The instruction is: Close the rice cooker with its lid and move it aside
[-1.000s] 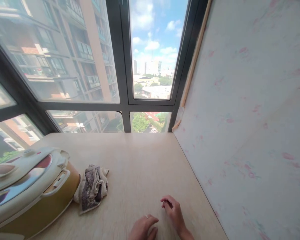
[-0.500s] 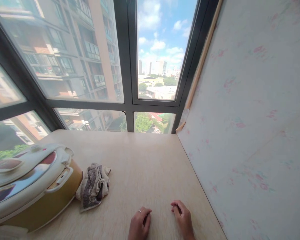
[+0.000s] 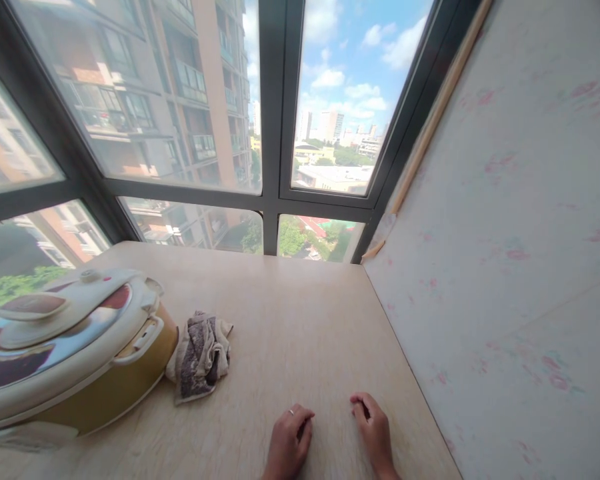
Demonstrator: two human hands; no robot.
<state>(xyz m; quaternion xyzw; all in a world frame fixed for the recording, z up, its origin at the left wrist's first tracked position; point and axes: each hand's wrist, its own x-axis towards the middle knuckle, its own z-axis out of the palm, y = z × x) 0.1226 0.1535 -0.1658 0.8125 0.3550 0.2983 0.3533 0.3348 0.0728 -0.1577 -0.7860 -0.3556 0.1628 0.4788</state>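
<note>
My left hand (image 3: 291, 439) rests at the bottom of the view on the pale wood-grain surface (image 3: 290, 320), its fingers curled in and a ring on one of them. To its right, a short gap away, my right hand (image 3: 373, 427) lies with fingers bent toward the thumb. Neither hand shows anything held. A crumpled brown and beige cloth (image 3: 200, 360) sits to the left of my left hand, well apart from it. Close against the cloth stands a large white and gold electric cooker (image 3: 95, 393) with a shiny lid, partly cut off by the left edge.
Dark window frames (image 3: 271, 133) rise along the back and left of the surface, with buildings and trees outside. On the right stands a wall with flowered paper (image 3: 525, 240). A wooden strip (image 3: 440, 100) runs along the wall's edge by the window.
The camera has turned a little, so the cooker, cloth and window appear farther right. Both hands keep nearly the same curled pose on the surface.
</note>
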